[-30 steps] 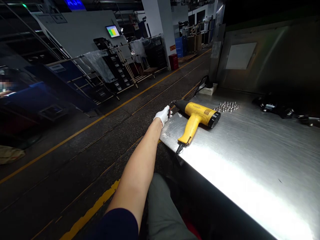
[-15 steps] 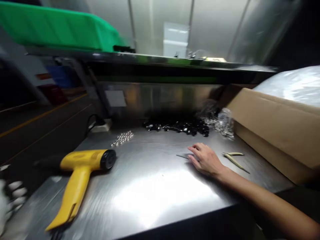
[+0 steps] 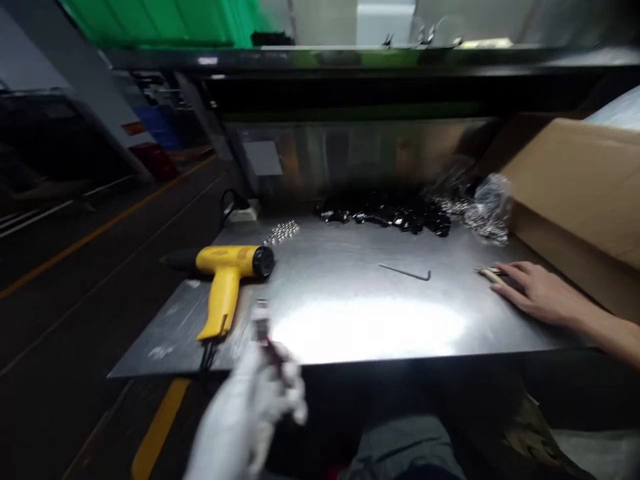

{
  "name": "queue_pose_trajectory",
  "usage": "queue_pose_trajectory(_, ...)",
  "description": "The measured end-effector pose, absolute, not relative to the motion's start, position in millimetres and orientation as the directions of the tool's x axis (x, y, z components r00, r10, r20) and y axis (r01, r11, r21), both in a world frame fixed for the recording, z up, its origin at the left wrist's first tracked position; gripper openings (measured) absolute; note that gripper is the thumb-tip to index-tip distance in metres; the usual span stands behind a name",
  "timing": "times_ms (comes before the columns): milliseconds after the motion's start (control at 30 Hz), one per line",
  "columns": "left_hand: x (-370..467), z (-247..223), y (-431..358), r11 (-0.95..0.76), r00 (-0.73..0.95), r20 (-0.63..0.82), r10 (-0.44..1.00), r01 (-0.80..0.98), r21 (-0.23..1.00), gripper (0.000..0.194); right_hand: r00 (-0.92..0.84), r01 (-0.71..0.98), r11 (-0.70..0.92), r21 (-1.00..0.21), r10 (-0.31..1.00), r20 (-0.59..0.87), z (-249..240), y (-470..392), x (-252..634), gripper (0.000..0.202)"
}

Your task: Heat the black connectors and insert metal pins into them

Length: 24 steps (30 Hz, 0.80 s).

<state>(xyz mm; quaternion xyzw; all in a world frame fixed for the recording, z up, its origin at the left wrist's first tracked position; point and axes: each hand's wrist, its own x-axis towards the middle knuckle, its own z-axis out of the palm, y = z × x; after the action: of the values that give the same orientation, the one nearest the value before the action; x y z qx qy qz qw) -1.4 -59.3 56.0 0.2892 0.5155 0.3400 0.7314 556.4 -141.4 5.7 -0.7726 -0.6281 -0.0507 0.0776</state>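
My left hand [image 3: 273, 390], in a white glove and blurred, is at the front edge of the metal table, left of the middle. Its fingers are closed on a slim piece with a shiny metal end [image 3: 261, 313] and a dark red part, whose kind I cannot make out. My bare right hand [image 3: 540, 293] lies on the table at the right, thumb and fingers around the pale yellow handles of small pliers [image 3: 491, 275]. The jaws of the pliers point left. An L-shaped hex key [image 3: 405, 271] rests on the table between the hands.
A yellow heat gun [image 3: 225, 287] lies at the left, nozzle leftward, its cord over the front edge. Small metal pieces [image 3: 281, 231], black parts [image 3: 390, 213] and a clear bag of metal parts [image 3: 487, 210] are behind. A cardboard box [image 3: 575, 180] bounds the right; a shelf [image 3: 350, 59] overhangs the back.
My right hand has left the hex key and moved right onto the pliers. My gloved left hand has come into clear view at the front with the metal-ended piece. The camera view has shifted.
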Motion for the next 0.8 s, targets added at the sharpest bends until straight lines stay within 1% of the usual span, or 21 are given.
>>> queue_pose_trajectory(33,14,44,-76,0.646,0.305,-0.572,0.761,-0.28,0.71,0.036,0.211,0.977,-0.204,-0.056,0.961,0.179,5,-140,558,0.07)
queue_pose_trajectory(67,29,34,-91,0.72,0.371,-0.618,0.693,-0.32,0.616,0.034,0.22,0.975,-0.213,-0.056,0.958,0.183,5,-140,558,0.071)
queue_pose_trajectory(133,53,19,-113,0.793,0.444,-0.658,0.608,-0.371,0.483,0.035,0.242,0.97,-0.232,-0.073,0.952,0.186,12,-137,552,0.07)
queue_pose_trajectory(167,62,14,-119,0.806,0.463,-0.663,0.589,-0.391,0.444,0.036,0.252,0.967,-0.239,-0.091,0.95,0.185,17,-136,545,0.067)
queue_pose_trajectory(233,71,10,-124,0.806,0.474,-0.657,0.586,-0.421,0.415,0.038,0.245,0.963,-0.222,-0.152,0.957,0.157,30,-133,518,0.059)
queue_pose_trajectory(267,72,10,-124,0.804,0.479,-0.651,0.589,-0.426,0.415,0.038,0.22,0.962,-0.195,-0.192,0.968,0.121,38,-131,497,0.054)
queue_pose_trajectory(300,72,10,-124,0.803,0.482,-0.646,0.592,-0.423,0.42,0.038,0.174,0.955,-0.156,-0.252,0.983,0.051,46,-128,473,0.05)
queue_pose_trajectory(333,71,10,-123,0.802,0.485,-0.642,0.594,-0.416,0.429,0.038,0.1,0.915,-0.114,-0.388,0.993,-0.056,54,-124,446,0.048)
queue_pose_trajectory(367,70,10,-122,0.801,0.485,-0.64,0.596,-0.406,0.439,0.039,0.006,0.862,-0.09,-0.498,0.986,-0.168,62,-118,418,0.046)
queue_pose_trajectory(400,70,11,-121,0.802,0.483,-0.641,0.596,-0.396,0.447,0.038,-0.074,0.818,-0.071,-0.571,0.971,-0.227,70,-112,390,0.044)
queue_pose_trajectory(433,70,11,-121,0.804,0.477,-0.648,0.594,-0.388,0.451,0.038,-0.158,0.796,-0.055,-0.603,0.943,-0.294,77,-104,364,0.042)
queue_pose_trajectory(467,70,11,-121,0.809,0.468,-0.661,0.586,-0.381,0.448,0.037,-0.206,0.8,-0.05,-0.598,0.914,-0.35,82,-94,340,0.044)
queue_pose_trajectory(533,72,13,-122,0.825,0.449,-0.696,0.561,-0.379,0.42,0.037,-0.245,0.83,-0.055,-0.556,0.858,-0.452,90,-75,303,0.054)
queue_pose_trajectory(633,77,18,-122,0.838,0.435,-0.726,0.533,-0.394,0.378,0.04,-0.23,0.899,-0.071,-0.433,0.765,-0.602,94,-51,275,0.059)
queue_pose_trajectory(700,79,23,-122,0.831,0.416,-0.733,0.538,-0.406,0.38,0.042,-0.211,0.918,-0.08,-0.387,0.73,-0.65,98,-43,267,0.058)
queue_pose_trajectory(800,80,32,-123,0.826,0.385,-0.745,0.545,-0.396,0.4,0.041,-0.173,0.931,-0.11,-0.348,0.708,-0.685,107,-40,259,0.056)
